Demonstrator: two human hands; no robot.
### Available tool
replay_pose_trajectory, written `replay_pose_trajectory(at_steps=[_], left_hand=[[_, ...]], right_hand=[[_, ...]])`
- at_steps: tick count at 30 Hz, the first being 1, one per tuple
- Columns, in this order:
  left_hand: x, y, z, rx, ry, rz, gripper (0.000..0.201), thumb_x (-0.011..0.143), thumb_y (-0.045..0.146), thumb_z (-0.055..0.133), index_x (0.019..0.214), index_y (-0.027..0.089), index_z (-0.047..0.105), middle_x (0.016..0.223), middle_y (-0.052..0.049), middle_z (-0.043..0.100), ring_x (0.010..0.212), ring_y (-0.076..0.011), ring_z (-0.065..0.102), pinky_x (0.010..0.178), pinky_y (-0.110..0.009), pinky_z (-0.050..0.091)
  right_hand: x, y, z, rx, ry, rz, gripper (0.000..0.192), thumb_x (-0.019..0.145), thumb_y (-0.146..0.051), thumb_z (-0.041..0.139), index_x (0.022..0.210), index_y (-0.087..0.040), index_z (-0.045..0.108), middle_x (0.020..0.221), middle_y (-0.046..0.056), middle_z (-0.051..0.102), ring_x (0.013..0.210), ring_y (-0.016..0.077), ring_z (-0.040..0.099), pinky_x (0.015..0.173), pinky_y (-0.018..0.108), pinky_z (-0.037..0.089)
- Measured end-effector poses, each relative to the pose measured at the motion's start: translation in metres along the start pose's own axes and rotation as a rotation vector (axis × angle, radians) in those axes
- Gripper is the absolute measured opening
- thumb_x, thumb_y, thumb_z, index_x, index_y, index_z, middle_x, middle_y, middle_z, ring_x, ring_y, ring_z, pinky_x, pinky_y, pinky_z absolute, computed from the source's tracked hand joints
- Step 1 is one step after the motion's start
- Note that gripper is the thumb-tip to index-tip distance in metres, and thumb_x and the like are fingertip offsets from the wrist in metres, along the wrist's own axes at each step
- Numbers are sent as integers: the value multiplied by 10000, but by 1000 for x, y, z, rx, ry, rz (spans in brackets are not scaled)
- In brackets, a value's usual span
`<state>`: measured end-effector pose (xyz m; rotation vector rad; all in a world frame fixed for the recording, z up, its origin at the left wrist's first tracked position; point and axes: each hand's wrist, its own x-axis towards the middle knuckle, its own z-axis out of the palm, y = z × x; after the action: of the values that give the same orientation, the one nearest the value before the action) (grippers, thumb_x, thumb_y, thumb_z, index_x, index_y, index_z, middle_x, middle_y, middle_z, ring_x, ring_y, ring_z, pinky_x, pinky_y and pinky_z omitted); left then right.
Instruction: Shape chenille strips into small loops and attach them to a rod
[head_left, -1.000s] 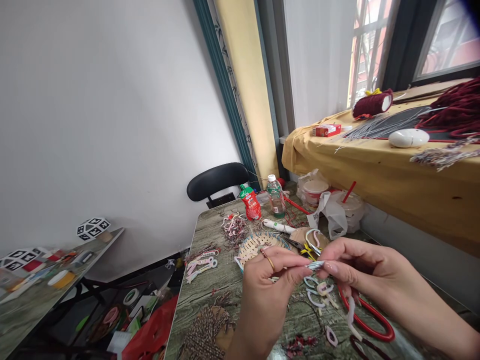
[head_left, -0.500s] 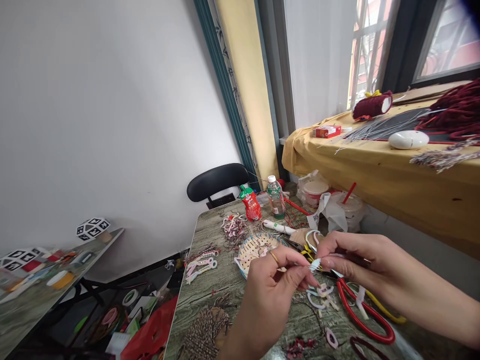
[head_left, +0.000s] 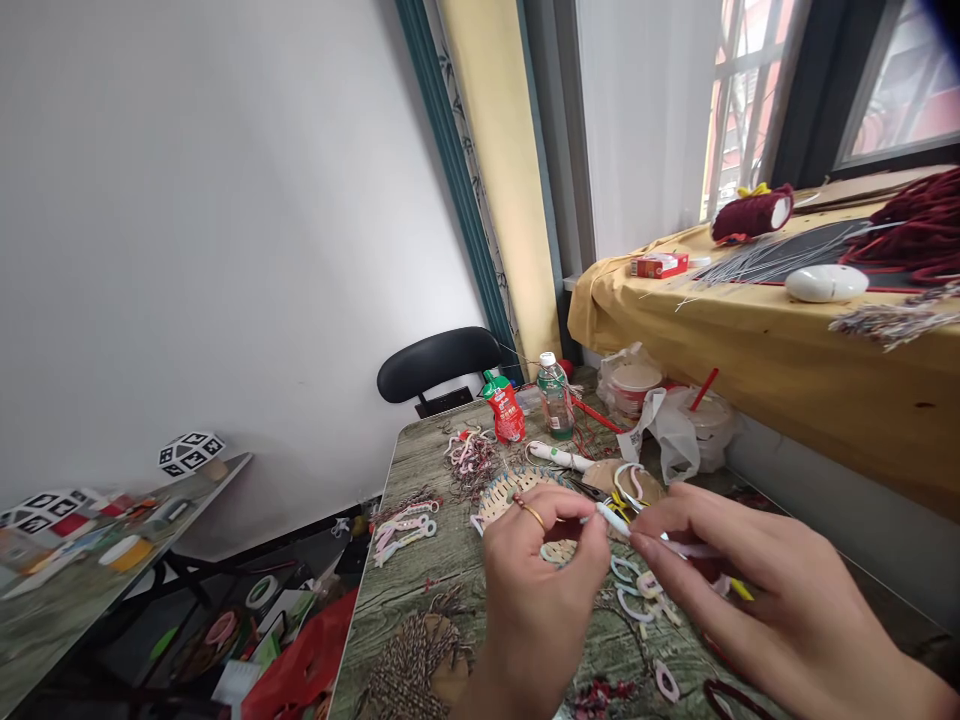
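Observation:
My left hand, a gold ring on one finger, and my right hand meet over the wood-patterned table. Between their fingertips they pinch a thin pale strip, the left at one end, the right along the other. Under the hands lie a small woven basket and several loose pink and white loops. Scissors with yellow handles lie just behind the strip.
A red pouch and a water bottle stand at the table's far end by a black chair. White bags and cups sit to the right under a yellow-covered bench. Thread bundles lie near the front left.
My right hand has come forward and lower, covering the red loop on the table. The strip now lies flatter between the fingertips, and the view has shifted slightly.

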<state>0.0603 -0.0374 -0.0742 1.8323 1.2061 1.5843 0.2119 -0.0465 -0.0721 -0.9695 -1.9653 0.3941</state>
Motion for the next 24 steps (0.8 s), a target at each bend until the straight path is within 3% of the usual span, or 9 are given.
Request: replay_pose_trajectory(at_steps=[3, 6, 9, 14, 21, 24], left_hand=[[-5, -1, 3, -160, 42, -93, 83, 723, 96, 590, 701, 158, 640, 705, -20, 641, 672, -122, 596, 597, -215, 510], [-8, -1, 4, -267, 37, -205, 42, 727, 143, 613, 710, 154, 649, 715, -25, 639, 662, -124, 600, 602, -227, 523], [-8, -1, 4, -332, 23, -290, 35, 713, 159, 632, 700, 147, 661, 703, -31, 643, 651, -126, 600, 604, -232, 525], [-10, 0, 3, -405, 2, -354, 37, 709, 170, 644, 717, 145, 670, 710, -37, 654, 660, -129, 606, 623, -233, 523], [-10, -1, 3, -413, -57, -325, 40, 700, 143, 655, 734, 158, 670, 746, -34, 668, 697, -134, 616, 650, -233, 519], [-9, -1, 4, -339, -38, -254, 16, 723, 163, 657, 721, 165, 673, 702, -16, 655, 656, -116, 598, 605, -207, 504]], right_hand=[[-2, 1, 9, 300, 40, 315, 234, 890, -388, 457, 750, -224, 549, 546, -45, 419, 482, 113, 371, 434, 225, 293], [1, 3, 16, 502, 58, 473, 264, 846, -483, 496, 902, -234, 561, 525, -76, 307, 482, 111, 294, 447, 228, 237], [3, 3, 19, 553, 9, 499, 299, 817, -504, 529, 837, -211, 584, 507, -90, 227, 473, 101, 224, 453, 231, 197], [5, 1, 17, 546, 42, 496, 323, 803, -490, 555, 685, -189, 573, 497, -82, 258, 475, 97, 238, 442, 232, 214], [4, -1, 21, 536, 144, 523, 303, 770, -448, 592, 621, -193, 528, 500, -88, 246, 465, 86, 214, 436, 226, 195], [0, 1, 21, 531, 96, 517, 273, 766, -416, 604, 620, -195, 537, 496, -83, 265, 464, 88, 230, 439, 219, 209]])
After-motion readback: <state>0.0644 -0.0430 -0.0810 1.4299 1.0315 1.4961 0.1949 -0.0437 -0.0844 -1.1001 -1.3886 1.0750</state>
